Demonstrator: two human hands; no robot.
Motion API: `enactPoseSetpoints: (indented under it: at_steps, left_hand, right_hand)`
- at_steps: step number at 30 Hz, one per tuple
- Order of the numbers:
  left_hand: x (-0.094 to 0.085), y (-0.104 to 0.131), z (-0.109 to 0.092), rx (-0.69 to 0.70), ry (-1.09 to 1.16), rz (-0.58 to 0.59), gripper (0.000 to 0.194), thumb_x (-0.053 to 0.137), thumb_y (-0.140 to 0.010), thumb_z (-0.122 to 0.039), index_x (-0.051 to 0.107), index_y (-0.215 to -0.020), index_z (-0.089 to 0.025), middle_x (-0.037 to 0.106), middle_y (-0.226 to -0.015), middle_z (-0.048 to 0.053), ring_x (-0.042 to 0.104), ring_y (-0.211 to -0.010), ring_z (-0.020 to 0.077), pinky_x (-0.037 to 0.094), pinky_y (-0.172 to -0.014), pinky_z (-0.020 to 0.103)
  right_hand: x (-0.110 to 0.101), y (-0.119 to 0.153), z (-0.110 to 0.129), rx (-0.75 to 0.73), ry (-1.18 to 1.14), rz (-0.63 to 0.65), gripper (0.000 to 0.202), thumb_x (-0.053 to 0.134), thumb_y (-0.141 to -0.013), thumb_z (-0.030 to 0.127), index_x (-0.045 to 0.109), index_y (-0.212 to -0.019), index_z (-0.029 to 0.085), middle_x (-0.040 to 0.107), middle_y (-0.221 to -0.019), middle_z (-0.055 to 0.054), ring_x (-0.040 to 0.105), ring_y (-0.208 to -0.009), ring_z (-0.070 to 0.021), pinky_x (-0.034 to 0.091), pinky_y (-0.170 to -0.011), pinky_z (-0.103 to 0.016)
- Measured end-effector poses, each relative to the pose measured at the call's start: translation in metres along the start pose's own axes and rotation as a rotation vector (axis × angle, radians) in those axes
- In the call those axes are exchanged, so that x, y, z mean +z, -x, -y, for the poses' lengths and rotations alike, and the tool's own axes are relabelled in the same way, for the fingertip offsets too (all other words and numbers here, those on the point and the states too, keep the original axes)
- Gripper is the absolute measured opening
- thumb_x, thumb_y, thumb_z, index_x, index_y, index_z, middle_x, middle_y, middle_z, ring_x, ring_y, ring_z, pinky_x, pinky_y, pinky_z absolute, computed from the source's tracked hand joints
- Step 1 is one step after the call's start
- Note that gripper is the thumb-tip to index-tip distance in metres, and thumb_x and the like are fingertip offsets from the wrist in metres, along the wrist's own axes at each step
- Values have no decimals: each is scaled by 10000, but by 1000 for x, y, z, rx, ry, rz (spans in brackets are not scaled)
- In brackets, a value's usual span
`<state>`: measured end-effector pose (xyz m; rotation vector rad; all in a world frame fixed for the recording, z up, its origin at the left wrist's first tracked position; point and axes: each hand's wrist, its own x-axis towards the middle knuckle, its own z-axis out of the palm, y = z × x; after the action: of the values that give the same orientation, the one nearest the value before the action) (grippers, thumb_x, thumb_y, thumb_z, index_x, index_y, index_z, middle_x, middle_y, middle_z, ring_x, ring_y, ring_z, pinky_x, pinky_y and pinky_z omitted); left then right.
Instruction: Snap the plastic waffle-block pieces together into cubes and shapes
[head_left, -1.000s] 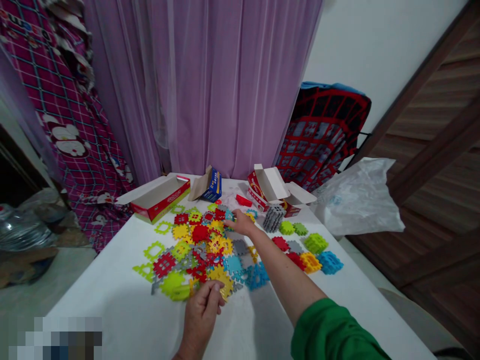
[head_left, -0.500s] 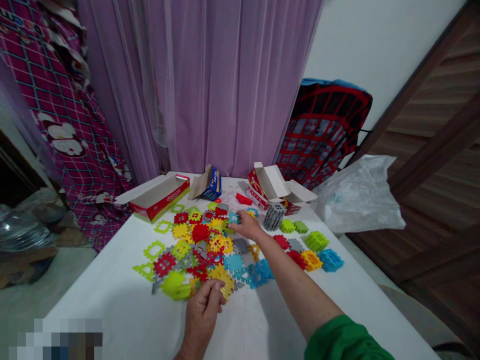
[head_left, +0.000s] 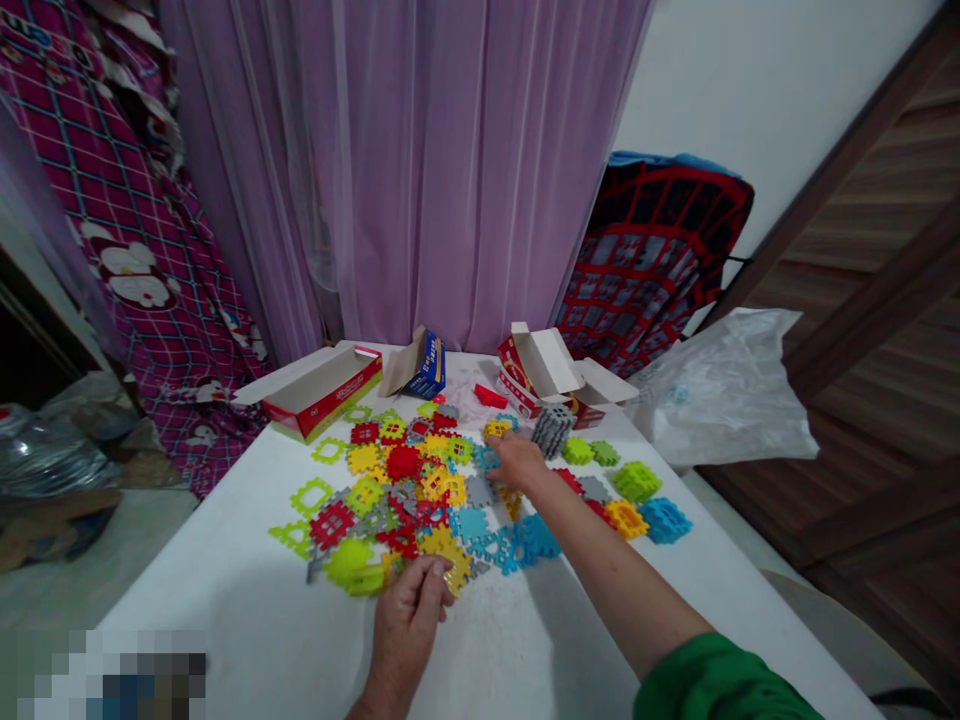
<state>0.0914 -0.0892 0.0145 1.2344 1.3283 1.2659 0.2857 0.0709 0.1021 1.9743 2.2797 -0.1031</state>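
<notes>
My right hand (head_left: pixel 519 462) is stretched over the far side of the pile, its fingers closed on a light blue toothed plastic tile (head_left: pixel 487 458). A yellow tile (head_left: pixel 496 428) lies just beyond those fingertips. At the near edge of the pile my left hand (head_left: pixel 411 598) rests on the table, fingers curled and thumb pressed against them, with nothing visible in it. Right beside it lies a yellow toothed tile (head_left: pixel 442 545). Stacked lime green tiles (head_left: pixel 352 565) sit to its left. Red, yellow, grey and blue tiles spread loosely between my hands.
Stacks of grey (head_left: pixel 553 430), lime green (head_left: pixel 636 481), orange (head_left: pixel 627 518) and blue tiles (head_left: pixel 666 521) stand on the right. At the back are open boxes: red-green (head_left: pixel 322 398), blue (head_left: pixel 429 365) and red-white (head_left: pixel 517 378). A clear plastic bag (head_left: pixel 724 390) hangs over the right edge.
My right hand has moved right and slightly nearer, taking the light blue tile with it. The yellow tile beyond it has come into view. My left hand stays in place.
</notes>
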Motion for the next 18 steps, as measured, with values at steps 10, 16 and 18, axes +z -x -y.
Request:
enactPoseSetpoints:
  at_steps: [10,16,18]
  left_hand:
    - [-1,1,-1,13,-12,16,459,523,-845,-599,715,-817,-183,653,-556,7,583,-465,129,481,-481,229]
    - [0,-1,3,-30,9,17,534,536,-788,-682,717,-793,-179,643,-541,9,575,-454,137,481,-464,240]
    - [0,-2,4,-32,12,19,540,534,-784,-688,717,-795,-180,645,-545,10,577,-456,138,481,-465,241]
  right_hand:
    - [-9,4,-2,-29,7,52,475,658,-802,265,615,-1274,243,625,-1282,-140,595,-1159,-291,460,-911,-390]
    - [-9,18,4,-86,-5,70,427,491,-832,107,708,-1151,289,697,-1171,-89,647,-1078,-263,473,-852,-354]
    - [-6,22,8,-141,-10,72,446,502,-840,137,674,-1211,314,682,-1185,-78,638,-1092,-252,466,-858,-338]
